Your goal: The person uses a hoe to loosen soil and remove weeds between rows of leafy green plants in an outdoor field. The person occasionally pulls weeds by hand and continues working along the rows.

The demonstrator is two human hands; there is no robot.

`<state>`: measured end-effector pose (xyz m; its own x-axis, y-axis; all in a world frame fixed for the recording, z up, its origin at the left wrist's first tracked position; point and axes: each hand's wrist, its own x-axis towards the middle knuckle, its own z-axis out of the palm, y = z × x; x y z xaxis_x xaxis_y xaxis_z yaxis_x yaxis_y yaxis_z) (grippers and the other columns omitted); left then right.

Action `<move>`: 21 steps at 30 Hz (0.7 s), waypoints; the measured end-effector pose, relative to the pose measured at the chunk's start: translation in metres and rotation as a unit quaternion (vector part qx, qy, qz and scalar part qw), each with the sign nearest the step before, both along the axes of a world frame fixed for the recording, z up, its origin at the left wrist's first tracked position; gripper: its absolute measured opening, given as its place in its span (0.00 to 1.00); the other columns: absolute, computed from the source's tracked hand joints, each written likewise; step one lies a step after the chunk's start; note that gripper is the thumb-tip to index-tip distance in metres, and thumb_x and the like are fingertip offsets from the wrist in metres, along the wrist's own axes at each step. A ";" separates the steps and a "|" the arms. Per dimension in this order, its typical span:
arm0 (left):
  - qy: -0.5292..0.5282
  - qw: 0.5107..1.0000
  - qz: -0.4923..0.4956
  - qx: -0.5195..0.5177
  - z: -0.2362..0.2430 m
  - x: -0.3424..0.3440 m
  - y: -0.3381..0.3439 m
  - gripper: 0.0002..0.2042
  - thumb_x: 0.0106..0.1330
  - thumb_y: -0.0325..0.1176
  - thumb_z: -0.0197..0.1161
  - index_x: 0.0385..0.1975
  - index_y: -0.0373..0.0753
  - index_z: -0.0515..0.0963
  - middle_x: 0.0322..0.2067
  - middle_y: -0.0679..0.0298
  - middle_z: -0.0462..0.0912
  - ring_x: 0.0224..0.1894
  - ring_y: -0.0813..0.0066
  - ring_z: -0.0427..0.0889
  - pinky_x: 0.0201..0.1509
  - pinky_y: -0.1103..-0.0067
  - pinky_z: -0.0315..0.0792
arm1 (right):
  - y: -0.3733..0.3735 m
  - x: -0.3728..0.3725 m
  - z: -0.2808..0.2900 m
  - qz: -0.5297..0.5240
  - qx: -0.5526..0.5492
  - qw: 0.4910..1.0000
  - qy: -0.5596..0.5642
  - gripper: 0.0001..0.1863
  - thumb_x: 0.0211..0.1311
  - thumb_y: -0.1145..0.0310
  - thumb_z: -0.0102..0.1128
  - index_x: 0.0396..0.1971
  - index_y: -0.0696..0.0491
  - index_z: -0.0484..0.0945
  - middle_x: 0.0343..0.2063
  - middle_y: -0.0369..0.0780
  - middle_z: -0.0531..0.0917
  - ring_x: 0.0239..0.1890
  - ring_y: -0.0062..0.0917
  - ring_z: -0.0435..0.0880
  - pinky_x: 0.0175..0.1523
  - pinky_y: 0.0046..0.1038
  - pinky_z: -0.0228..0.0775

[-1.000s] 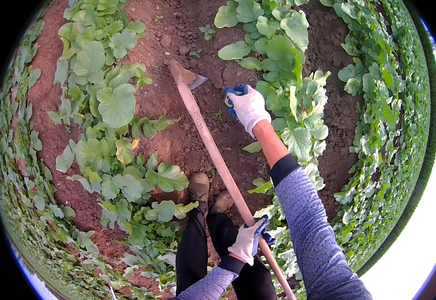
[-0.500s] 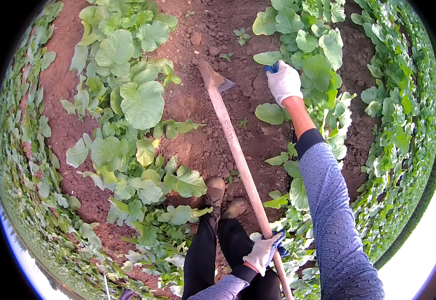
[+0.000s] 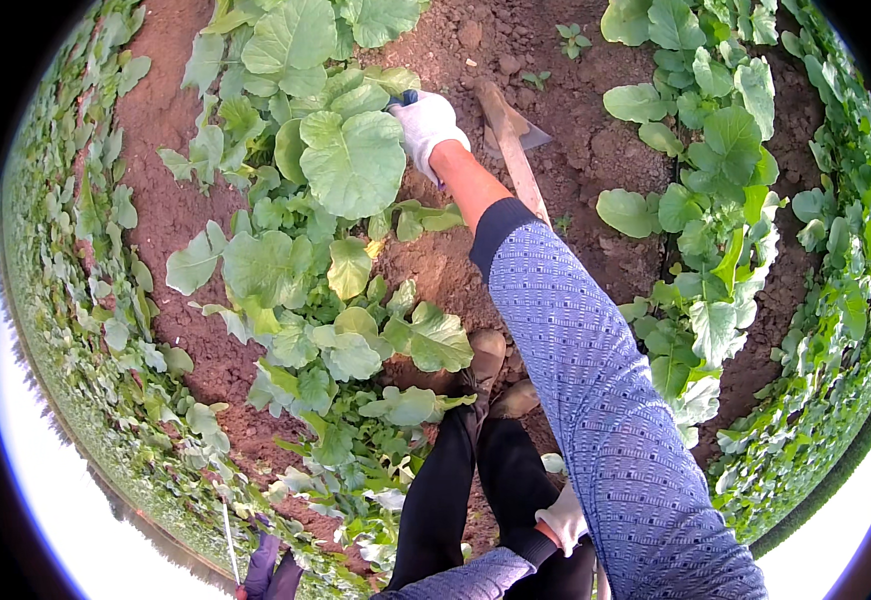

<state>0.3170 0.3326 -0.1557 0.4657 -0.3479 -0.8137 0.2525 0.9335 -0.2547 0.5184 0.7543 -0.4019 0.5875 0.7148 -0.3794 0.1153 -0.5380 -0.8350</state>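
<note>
- My right hand [image 3: 430, 128], in a white and blue work glove, reaches across to the leafy row [image 3: 281, 265] on my left. It is at the edge of a broad green leaf [image 3: 354, 165].
- The fingers of that hand look bent inward, but their tips are mostly out of sight among the leaves, so I cannot tell whether they pinch anything.
- My left hand [image 3: 564, 518], gloved too, is low, in front of my dark trousers [image 3: 434, 515]. My right sleeve [image 3: 586, 370] covers its fingers; it is beside the line of the hoe's handle, probably to steady it, though I cannot tell how tightly it closes.
- The hoe [image 3: 522, 170] slants between the two rows, its metal blade [image 3: 534, 138] on the reddish-brown soil [image 3: 611, 135]. With the ground seemingly bearing the head, one hand could be enough to support the handle.
- My right forearm crosses over the handle because that hand works on my left side, hiding the middle of the wood.
- My brown shoes [image 3: 487, 358] stand between the rows, likely to avoid trampling the plants.
- Another leafy row [image 3: 726, 150] grows on my right, and small seedlings [image 3: 573, 41] sprout beyond the blade.
</note>
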 end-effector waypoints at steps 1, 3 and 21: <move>-0.001 1.000 0.000 0.013 -0.002 -0.001 0.002 0.05 0.64 0.28 0.58 0.37 0.37 0.77 0.32 0.65 0.78 0.34 0.72 0.77 0.37 0.76 0.72 | 0.003 -0.003 0.002 -0.008 0.003 1.000 -0.008 0.16 0.59 0.55 0.59 0.37 0.52 0.81 0.35 0.48 0.83 0.40 0.43 0.81 0.46 0.38 0.72; -0.001 0.999 -0.006 0.050 -0.007 -0.006 0.006 0.06 0.63 0.27 0.57 0.38 0.37 0.77 0.34 0.64 0.78 0.36 0.70 0.77 0.39 0.75 0.72 | -0.003 -0.019 0.025 -0.152 0.105 0.951 0.247 0.08 0.64 0.67 0.57 0.35 0.57 0.79 0.25 0.42 0.83 0.23 0.28 0.82 0.30 0.30 0.76; -0.193 0.877 -0.226 0.379 -0.018 -0.010 -0.003 0.05 0.64 0.29 0.57 0.36 0.39 0.78 0.28 0.68 0.78 0.31 0.75 0.76 0.34 0.78 0.70 | -0.256 -0.051 0.183 -0.113 -0.001 0.989 0.100 0.16 0.57 0.73 0.63 0.47 0.56 0.78 0.33 0.43 0.84 0.34 0.24 0.84 0.41 0.23 0.75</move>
